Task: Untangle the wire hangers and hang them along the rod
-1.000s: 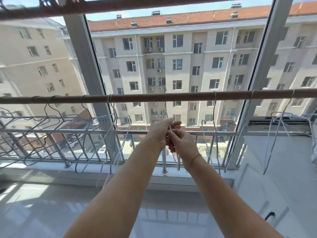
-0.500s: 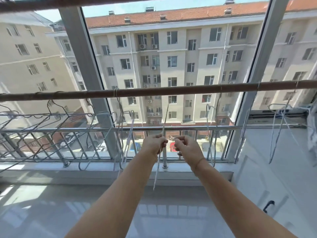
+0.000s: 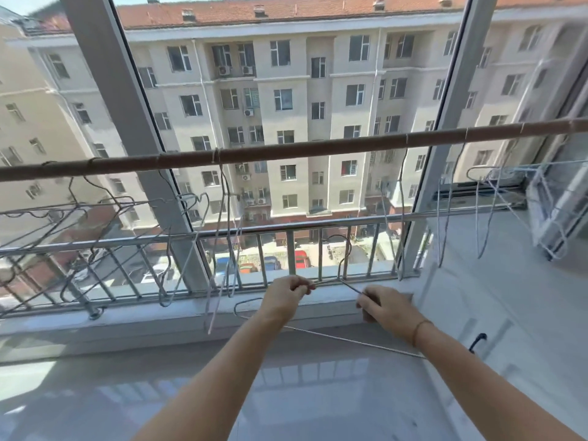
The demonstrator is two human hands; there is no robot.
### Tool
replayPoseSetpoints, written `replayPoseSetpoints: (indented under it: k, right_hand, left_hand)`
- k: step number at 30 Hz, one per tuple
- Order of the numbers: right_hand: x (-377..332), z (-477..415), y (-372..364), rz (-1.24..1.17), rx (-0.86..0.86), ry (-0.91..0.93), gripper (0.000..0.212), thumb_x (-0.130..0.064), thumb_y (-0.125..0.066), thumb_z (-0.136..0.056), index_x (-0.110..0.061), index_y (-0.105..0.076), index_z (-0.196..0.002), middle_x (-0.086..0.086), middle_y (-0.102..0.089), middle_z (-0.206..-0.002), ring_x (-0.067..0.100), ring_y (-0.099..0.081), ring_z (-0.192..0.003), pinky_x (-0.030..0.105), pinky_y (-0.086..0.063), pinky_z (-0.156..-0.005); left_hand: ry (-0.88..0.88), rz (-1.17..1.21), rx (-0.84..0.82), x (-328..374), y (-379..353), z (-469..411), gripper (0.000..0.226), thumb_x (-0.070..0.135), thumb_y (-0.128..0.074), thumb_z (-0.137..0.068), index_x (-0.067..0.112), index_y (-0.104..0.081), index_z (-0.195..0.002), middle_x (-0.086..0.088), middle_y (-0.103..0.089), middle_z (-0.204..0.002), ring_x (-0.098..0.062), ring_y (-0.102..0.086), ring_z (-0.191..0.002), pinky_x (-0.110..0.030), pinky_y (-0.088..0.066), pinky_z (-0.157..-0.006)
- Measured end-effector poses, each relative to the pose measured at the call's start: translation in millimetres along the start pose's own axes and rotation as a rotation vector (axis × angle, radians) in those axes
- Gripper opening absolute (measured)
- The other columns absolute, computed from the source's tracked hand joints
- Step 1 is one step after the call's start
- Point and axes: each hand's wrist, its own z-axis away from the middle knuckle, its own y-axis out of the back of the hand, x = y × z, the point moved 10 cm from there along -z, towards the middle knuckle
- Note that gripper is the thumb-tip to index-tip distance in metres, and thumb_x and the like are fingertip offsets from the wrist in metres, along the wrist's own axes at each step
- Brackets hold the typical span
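Both hands low at centre, each pinched shut on one wire hanger (image 3: 350, 337): left hand (image 3: 286, 296) grips the left shoulder wire, right hand (image 3: 386, 305) grips the right shoulder wire just below the neck. Hanger hook (image 3: 345, 249) points up toward 12 o'clock, between the hands; the bottom bar runs from about 9 o'clock of the left wrist to 4 o'clock under the right forearm. It looks free of other hangers, but is not on the rod (image 3: 318, 151), which sits well above it.

Progress, judged: partway. Several hangers already hang singly along the rod: one at 12 o'clock left of centre (image 3: 222, 224), one right of centre (image 3: 401, 218), more toward 2 o'clock (image 3: 486, 211). Tangle (image 3: 79, 224) at 9 o'clock looks unsorted, wires crossing and lying against the railing (image 3: 286, 226); count can't be told. Left to do: lift this hanger, hook it in the gap between the two centre hangers, then work through the tangle.
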Motion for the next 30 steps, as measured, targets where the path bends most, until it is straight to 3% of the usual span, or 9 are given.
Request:
replayPoseSetpoints:
  k: [3,5,8,10,12,15,19,24,30]
  right_hand:
    - [-3.6,24.0,2.7,-0.386,-0.018,-0.072,0.023,-0.009,-0.041,-0.096,-0.007,-0.061,-0.083,0.007,-0.052,-0.06,0.012,-0.048,-0.043,0.025,-0.045,-0.041]
    - [-14.1,33.2,10.7,-0.512,0.037,-0.08,0.024,-0.006,-0.041,-0.095,-0.005,-0.063,-0.087,0.006,-0.051,-0.059,0.01,-0.044,-0.04,0.021,-0.038,-0.036]
    - [-38.4,38.9,17.1,-0.729,0.09,-0.051,0.021,-0.004,-0.042,-0.095,-0.002,-0.062,-0.093,0.004,-0.051,-0.057,0.009,-0.042,-0.039,0.018,-0.032,-0.034]
    - [-57.2,38.4,21.2,-0.892,0.107,-0.016,0.018,-0.003,-0.041,-0.095,0.0,-0.059,-0.097,0.003,-0.051,-0.056,0.008,-0.041,-0.039,0.018,-0.031,-0.034]
    - [-76.5,36.3,29.6,-0.992,0.12,0.027,0.017,-0.002,-0.04,-0.095,-0.001,-0.057,-0.097,0.004,-0.051,-0.056,0.007,-0.041,-0.039,0.017,-0.032,-0.033]
    - [-103.8,30.1,48.1,-0.987,0.152,0.118,0.016,-0.004,-0.043,-0.094,-0.002,-0.059,-0.098,0.005,-0.054,-0.057,0.011,-0.045,-0.042,0.019,-0.036,-0.035]
    - [-129.6,16.2,69.1,-0.937,0.206,0.19,0.019,-0.011,-0.048,-0.094,-0.003,-0.064,-0.1,0.006,-0.061,-0.061,0.011,-0.051,-0.046,0.02,-0.042,-0.044]
    - [-136.3,-9.4,74.3,-0.903,0.237,0.139,0.019,-0.015,-0.049,-0.093,-0.004,-0.065,-0.095,0.004,-0.062,-0.058,0.01,-0.051,-0.046,0.02,-0.039,-0.047]
    - [-118.9,-20.7,58.2,-0.9,0.249,0.051,0.018,-0.012,-0.048,-0.093,-0.004,-0.064,-0.092,0.006,-0.06,-0.057,0.009,-0.051,-0.042,0.02,-0.041,-0.047]
  left_hand:
    - [-0.118,-0.066,0.245,24.7,17.8,7.5,0.013,0.018,-0.064,-0.086,0.013,-0.068,-0.097,-0.001,-0.062,-0.101,-0.015,-0.056,-0.095,-0.022,-0.041,-0.08]
    - [-0.182,0.017,0.439,50.0,33.4,26.6,0.011,0.026,-0.069,-0.082,0.019,-0.063,-0.089,-0.002,-0.06,-0.094,-0.015,-0.055,-0.088,-0.021,-0.042,-0.076]
    - [-0.114,0.327,0.223,76.7,9.3,36.8,0.024,0.036,-0.069,-0.081,0.013,-0.066,-0.085,-0.003,-0.068,-0.079,-0.015,-0.062,-0.073,-0.022,-0.048,-0.068]
    - [-0.074,0.479,0.069,95.3,-7.8,42.8,0.022,0.032,-0.07,-0.081,0.01,-0.071,-0.088,-0.004,-0.072,-0.076,-0.013,-0.068,-0.07,-0.024,-0.05,-0.067]
    - [-0.097,0.541,0.073,113.6,-4.3,42.2,0.015,0.02,-0.072,-0.08,0.01,-0.072,-0.091,-0.006,-0.074,-0.079,-0.011,-0.07,-0.072,-0.021,-0.049,-0.067]
    - [-0.122,0.581,0.102,136.1,10.0,31.8,0.016,0.01,-0.072,-0.078,0.006,-0.072,-0.095,-0.008,-0.073,-0.082,-0.009,-0.067,-0.066,-0.013,-0.047,-0.057]
    - [-0.131,0.624,0.108,161.7,26.4,15.9,0.016,0.005,-0.068,-0.081,0.002,-0.07,-0.097,-0.008,-0.069,-0.078,-0.011,-0.064,-0.062,-0.014,-0.047,-0.052]
    - [-0.055,0.649,0.108,167.3,34.5,-7.1,0.007,0.001,-0.065,-0.083,0.005,-0.069,-0.087,-0.009,-0.067,-0.075,-0.017,-0.062,-0.066,-0.019,-0.047,-0.048]
    - [0.014,0.605,0.089,147.3,25.5,-22.3,0.008,-0.002,-0.065,-0.081,-0.002,-0.069,-0.088,-0.01,-0.062,-0.066,-0.01,-0.054,-0.044,-0.014,-0.038,-0.037]
